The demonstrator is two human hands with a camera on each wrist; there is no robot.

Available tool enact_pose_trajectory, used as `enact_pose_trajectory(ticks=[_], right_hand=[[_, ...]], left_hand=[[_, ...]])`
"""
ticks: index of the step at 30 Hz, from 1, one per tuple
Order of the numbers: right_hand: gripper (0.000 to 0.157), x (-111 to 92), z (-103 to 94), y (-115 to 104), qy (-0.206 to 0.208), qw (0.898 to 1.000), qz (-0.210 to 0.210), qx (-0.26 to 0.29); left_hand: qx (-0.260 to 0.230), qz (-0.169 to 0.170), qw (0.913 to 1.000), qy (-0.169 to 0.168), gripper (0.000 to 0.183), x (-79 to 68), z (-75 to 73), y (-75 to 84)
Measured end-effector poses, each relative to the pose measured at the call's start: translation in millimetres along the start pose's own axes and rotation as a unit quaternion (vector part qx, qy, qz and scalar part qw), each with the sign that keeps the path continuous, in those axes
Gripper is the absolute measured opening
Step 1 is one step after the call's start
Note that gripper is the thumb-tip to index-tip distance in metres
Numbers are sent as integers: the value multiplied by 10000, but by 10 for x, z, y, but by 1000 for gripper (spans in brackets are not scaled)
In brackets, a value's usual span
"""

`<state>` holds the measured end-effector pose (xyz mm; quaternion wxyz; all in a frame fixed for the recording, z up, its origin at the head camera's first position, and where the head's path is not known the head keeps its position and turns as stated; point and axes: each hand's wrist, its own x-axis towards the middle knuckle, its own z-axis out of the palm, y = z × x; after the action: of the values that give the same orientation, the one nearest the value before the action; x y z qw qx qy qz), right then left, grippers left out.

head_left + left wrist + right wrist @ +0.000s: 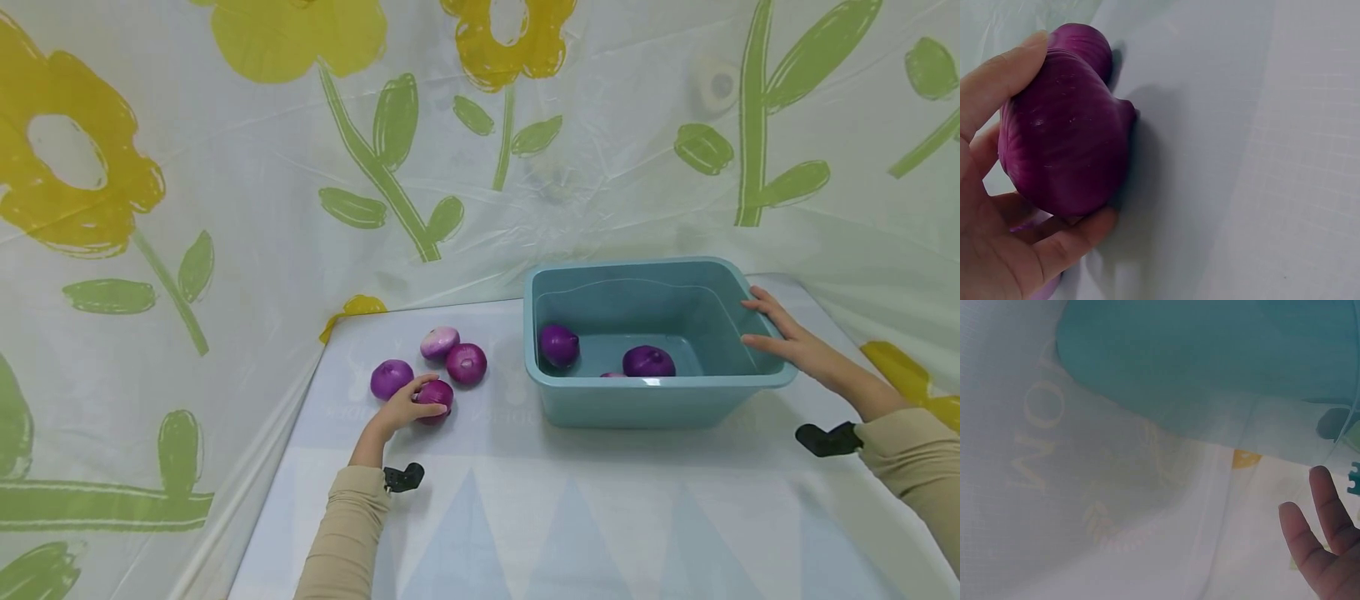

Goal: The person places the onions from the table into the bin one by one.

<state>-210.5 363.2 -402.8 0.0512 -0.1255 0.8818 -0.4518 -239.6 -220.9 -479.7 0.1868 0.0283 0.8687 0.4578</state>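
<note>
Left hand (406,407): curled round the dark red onion (437,401), with thumb on one side and fingers on the other; at the left part of the worktop (517,467). Lifted or resting there: cannot tell.
Right hand (806,343): spread wide, with fingers fairly straight, at the right rim of the teal bin (637,408); seemingly touching or steadying it, with no onion in the grasp.
Teal bin: upright on the worktop, well apart from the onions to its left.
Onions inside: the left purple onion (558,346) near the left wall; the middle purple onion (648,362) farther right, partly hidden by the near rim; a pinkish sliver (612,375) between them, mostly hidden, likely part of a third.
Onions outside: the glossy red onion (467,364) just beyond the held one; the pale onion (440,342) close beside that; the violet onion (391,380) near the left hand.
Done, by judgement: two in the bin for certain, probably three.
Left, by judgement: three loose on the worktop, plus the held one, not yet over the bin.
Overall: probably somewhere around midway; behind the near rim, not fully visible.
</note>
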Motion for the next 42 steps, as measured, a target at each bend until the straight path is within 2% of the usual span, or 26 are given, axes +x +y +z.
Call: enact_pose_trajectory(ticks=[4, 19, 33, 42], right_hand=[[64, 0, -1, 5, 12, 10000, -27, 7], [64, -8, 5, -18, 42, 10000, -4, -8], [65, -1, 8, 4, 36, 10000, 51, -23], [65, 7, 4, -2, 17, 10000, 79, 27]], left_hand=[[1, 52, 10000, 13, 69, 49, -1, -29], [237, 49, 9997, 27, 68, 38, -71, 116], [493, -16, 9984, 270, 72, 27, -207, 357], [360, 229, 9984, 363, 72, 41, -267, 541]])
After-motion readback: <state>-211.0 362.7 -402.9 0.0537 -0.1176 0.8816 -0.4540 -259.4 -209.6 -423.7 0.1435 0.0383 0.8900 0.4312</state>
